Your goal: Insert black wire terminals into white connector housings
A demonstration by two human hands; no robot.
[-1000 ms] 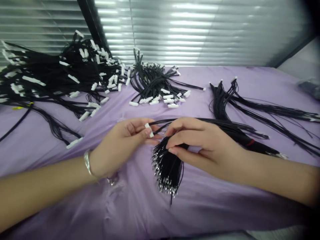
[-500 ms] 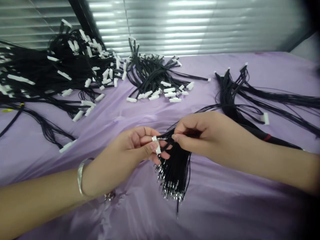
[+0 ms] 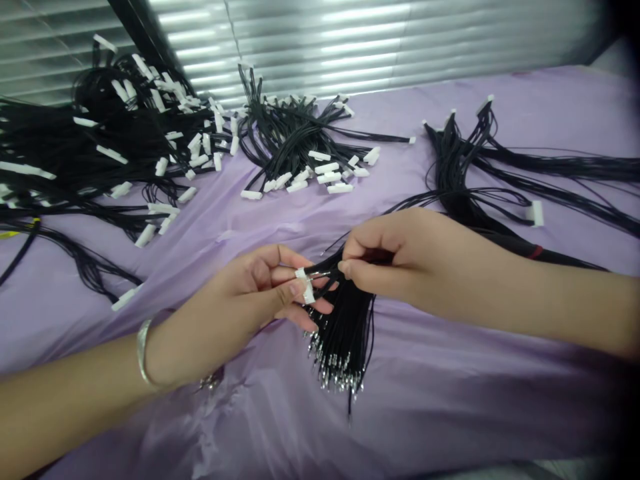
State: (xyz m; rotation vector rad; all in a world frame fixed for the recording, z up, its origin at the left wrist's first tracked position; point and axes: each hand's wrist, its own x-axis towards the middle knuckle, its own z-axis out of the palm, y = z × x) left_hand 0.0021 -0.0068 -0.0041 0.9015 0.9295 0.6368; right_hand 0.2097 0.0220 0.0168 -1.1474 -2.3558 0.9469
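Note:
My left hand (image 3: 250, 297) pinches a small white connector (image 3: 305, 285) between thumb and fingers, just above the purple cloth (image 3: 440, 407). My right hand (image 3: 400, 257) is closed in a pinch on a thin black wire (image 3: 325, 273) whose metal tip meets the connector. Beneath both hands lies a bundle of black wires with metal terminals (image 3: 345, 333), fanned toward me; my right hand rests over its upper part.
A large heap of black wires with white connectors (image 3: 100, 147) fills the far left. A smaller pile of finished wires (image 3: 305, 147) lies at the back centre. Long black wire bundles (image 3: 500, 180) run off to the right. Window blinds (image 3: 375, 40) stand behind.
My right hand left the bundle with one wire pinched and brought its tip up to the connector in my left hand. The view has tilted slightly.

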